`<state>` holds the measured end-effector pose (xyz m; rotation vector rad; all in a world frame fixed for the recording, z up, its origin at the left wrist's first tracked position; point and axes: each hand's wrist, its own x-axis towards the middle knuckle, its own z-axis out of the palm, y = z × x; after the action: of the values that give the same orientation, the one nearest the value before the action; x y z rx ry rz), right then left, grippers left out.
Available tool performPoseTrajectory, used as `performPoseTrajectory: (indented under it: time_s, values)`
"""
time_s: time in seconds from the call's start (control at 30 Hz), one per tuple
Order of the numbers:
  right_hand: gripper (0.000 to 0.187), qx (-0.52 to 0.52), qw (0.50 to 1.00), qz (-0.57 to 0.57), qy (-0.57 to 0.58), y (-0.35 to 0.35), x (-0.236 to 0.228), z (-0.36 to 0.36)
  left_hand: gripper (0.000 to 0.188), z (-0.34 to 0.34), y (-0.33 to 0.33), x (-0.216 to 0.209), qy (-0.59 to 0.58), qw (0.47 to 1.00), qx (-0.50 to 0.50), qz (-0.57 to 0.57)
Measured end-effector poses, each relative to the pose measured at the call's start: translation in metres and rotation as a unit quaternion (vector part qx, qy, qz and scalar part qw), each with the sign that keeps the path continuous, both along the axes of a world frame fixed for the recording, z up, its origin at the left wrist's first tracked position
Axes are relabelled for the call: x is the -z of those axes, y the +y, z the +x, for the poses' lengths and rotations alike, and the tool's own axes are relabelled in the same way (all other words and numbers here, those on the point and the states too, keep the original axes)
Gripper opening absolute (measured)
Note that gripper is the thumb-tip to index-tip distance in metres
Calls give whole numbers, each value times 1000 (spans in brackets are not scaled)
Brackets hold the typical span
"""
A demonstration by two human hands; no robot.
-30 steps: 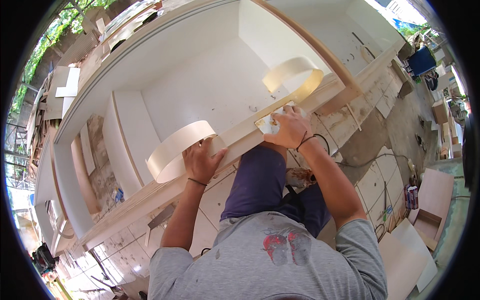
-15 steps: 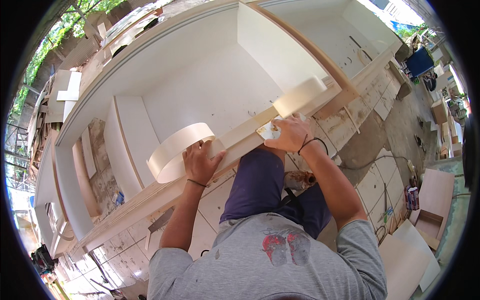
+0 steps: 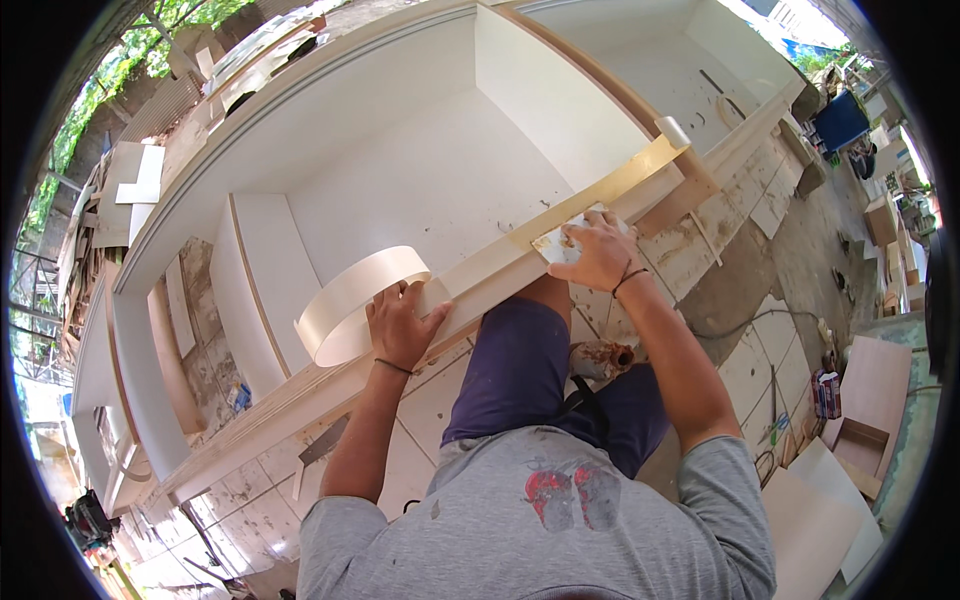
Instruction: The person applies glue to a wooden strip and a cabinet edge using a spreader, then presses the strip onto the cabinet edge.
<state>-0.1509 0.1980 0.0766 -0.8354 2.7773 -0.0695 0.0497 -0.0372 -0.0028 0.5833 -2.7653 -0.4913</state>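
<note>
My left hand grips the front board's edge, fingers closed over a pale edge banding strip where its loose coil loops up beside them. Farther right along the same board, my right hand is closed on a flat white pad with brown stains, pressed to the board's edge. Past that hand, the strip's free end shows a yellowish face and curls up at its tip. The long white cabinet lies in front of me, its front board running under both hands.
A rusty, stained can stands by my leg. Wood panels lie on the tiled floor at the lower right, near a cable. A blue container is at the far right. Scrap boards are piled at the left.
My right hand has slid right along the board with the pad. The strip's free end, looped back before, now stretches out to the right. My left hand stays put.
</note>
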Motion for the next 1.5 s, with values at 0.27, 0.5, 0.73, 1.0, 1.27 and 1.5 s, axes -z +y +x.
performPoseTrajectory:
  time_s: [0.27, 0.5, 0.73, 1.0, 1.27, 1.5]
  values:
    - [75, -11, 1000, 8, -10, -3, -2, -2, 51, 1, 0, -1, 12, 1000, 2, -2]
    - [74, -30, 999, 17, 4, -5, 1, 10, 50, 0, 0, 2, 7, 1000, -2, -10]
    - [72, -34, 997, -74, -5, -43, 5, 44, 47, -14, 11, 3, 22, 999, -2, -27]
    - [66, -19, 996, -76, 50, -51, 20, 49, 48, -31, 21, 5, 10, 1000, -5, -21]
    - [69, -21, 998, -60, 5, -46, 5, 49, 49, -29, 22, 4, 13, 1000, -16, -23]
    - [71, -1, 997, -71, 13, -53, 12, 41, 49, -30, 24, 2, 32, 999, -9, -10]
